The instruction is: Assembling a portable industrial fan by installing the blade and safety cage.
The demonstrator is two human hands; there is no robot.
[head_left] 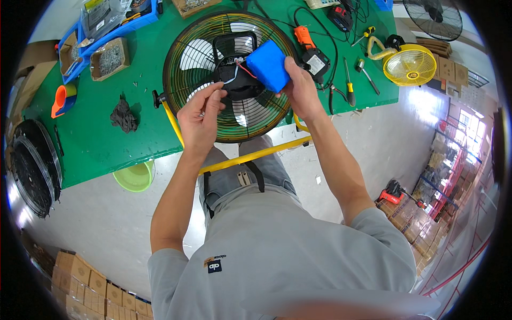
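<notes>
A round black-caged fan (181,74) lies on the green table with its yellow stand bar (256,158) toward me. At its centre is a black housing (245,89) with a handle and exposed wires. My right hand (304,89) grips a blue-wrapped battery pack (268,65) above the right side of the housing. A red wire (246,70) runs between the pack and the housing. Left of the housing, my left hand (201,117) is closed in a pinch on a thin pale wire (231,81). Its fingertips partly hide the wire's end.
Right of the fan lie a black adapter (317,64), an orange tool (304,37) and screwdrivers (350,88). To the left are a box of screws (110,60), a dark cloth (124,116) and an orange-and-blue cup (64,100). A green basin (134,177) stands below the table edge.
</notes>
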